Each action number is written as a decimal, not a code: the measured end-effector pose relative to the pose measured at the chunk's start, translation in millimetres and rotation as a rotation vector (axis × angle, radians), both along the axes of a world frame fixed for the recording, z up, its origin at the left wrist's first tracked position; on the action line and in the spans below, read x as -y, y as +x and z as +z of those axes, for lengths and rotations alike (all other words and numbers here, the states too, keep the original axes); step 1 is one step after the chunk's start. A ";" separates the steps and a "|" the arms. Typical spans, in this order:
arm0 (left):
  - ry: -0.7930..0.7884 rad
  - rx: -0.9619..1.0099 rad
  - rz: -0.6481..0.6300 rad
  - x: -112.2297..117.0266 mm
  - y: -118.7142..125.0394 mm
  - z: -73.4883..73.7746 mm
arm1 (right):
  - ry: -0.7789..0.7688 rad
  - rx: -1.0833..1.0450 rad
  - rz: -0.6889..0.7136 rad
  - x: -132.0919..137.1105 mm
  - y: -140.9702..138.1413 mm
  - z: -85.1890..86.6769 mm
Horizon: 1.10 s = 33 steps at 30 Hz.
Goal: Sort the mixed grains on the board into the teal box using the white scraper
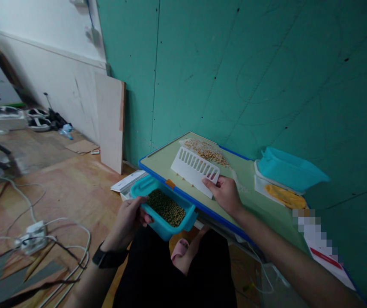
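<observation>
My left hand (135,216) grips the near side of a turquoise plastic bin (167,233), held just below the table's front edge. Inside it lie green beans (160,203) and, toward the right, yellowish beans (176,214). With thumb and fingers, my right hand (226,192) holds a white slotted plastic plate (191,173) by its right end, low over the table. A few yellowish beans show along the plate's lower edge. Behind the plate, a spread pile of yellowish beans and pale grains (205,150) lies on the greenish tabletop (250,184).
At the table's back right, a second turquoise bin (292,169) rests on a white tray beside a yellow cloth-like item (284,196). A green wall (202,77) rises behind. On the floor at left are a power strip (35,237) and cables; a board (110,122) leans on the wall.
</observation>
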State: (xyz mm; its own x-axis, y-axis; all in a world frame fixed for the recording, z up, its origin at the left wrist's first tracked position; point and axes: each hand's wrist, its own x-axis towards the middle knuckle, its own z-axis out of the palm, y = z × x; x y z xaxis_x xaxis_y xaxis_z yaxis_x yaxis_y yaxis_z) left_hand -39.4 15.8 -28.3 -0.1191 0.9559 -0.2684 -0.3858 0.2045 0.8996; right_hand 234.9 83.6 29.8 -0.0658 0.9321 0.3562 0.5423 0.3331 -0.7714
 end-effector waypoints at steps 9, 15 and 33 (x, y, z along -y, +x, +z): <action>-0.006 0.010 0.002 0.2 5.8 -1.5 | 0.216 0.234 -0.037 32.2 -16.5 7.6; -0.021 0.012 0.008 -0.4 6.4 2.7 | 0.183 0.221 -0.004 32.9 -17.4 4.7; -0.021 0.013 0.011 -0.8 4.0 3.5 | 0.219 0.214 -0.159 -2.6 10.4 16.4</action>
State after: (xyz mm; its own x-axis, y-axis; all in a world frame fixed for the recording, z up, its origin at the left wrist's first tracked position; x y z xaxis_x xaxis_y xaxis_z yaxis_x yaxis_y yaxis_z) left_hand -35.5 16.5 -24.8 -0.1259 0.9487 -0.2901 -0.3996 0.2192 0.8901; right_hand 245.3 86.2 46.2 -0.0205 0.8397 0.5426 0.7427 0.3761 -0.5540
